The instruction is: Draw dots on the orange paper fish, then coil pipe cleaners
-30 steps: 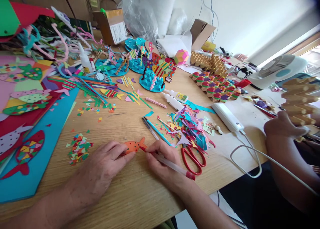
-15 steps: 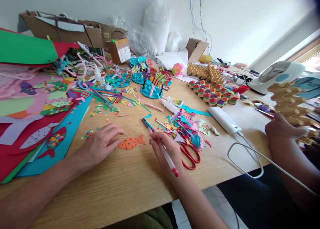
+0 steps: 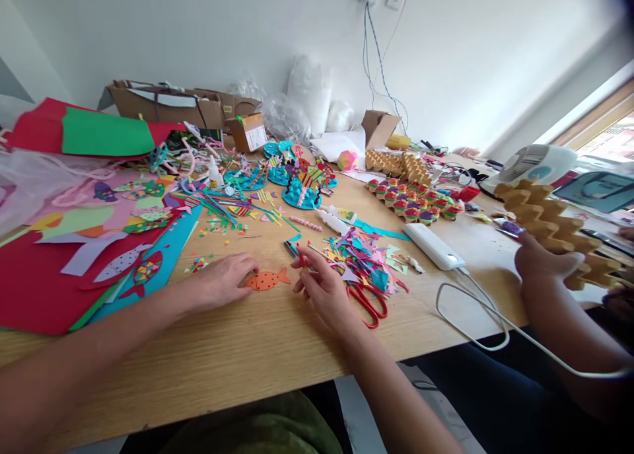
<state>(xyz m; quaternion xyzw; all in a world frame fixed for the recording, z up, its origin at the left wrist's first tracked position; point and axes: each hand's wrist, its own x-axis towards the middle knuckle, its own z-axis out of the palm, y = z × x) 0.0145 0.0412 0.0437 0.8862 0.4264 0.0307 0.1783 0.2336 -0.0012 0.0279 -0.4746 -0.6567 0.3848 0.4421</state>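
Observation:
An orange fish cutout (image 3: 270,280) with dark dots lies on the table between my hands. My left hand (image 3: 230,279) has its thumb and fingertips at the fish's left end, closed on that edge. My right hand (image 3: 324,289) is just right of the fish's tail, fingers curled and pinched. A red part of a pen (image 3: 302,260) shows between those fingers; the rest of the pen is hidden. Beyond the fingertips lies a dark-tipped blue pen (image 3: 290,248). Red-handled scissors (image 3: 370,308) rest beside my right wrist.
Paper scraps (image 3: 364,256) and white glue bottles (image 3: 334,223) lie beyond my right hand. A white power bank (image 3: 433,246) trails a cable. Coloured sheets (image 3: 44,295) cover the left side. At right, another person's hand (image 3: 542,262) holds an egg carton (image 3: 539,216).
My left hand has come right onto the fish's edge. My right hand has turned, and the pen's clear barrel no longer shows. The camera view has tilted up.

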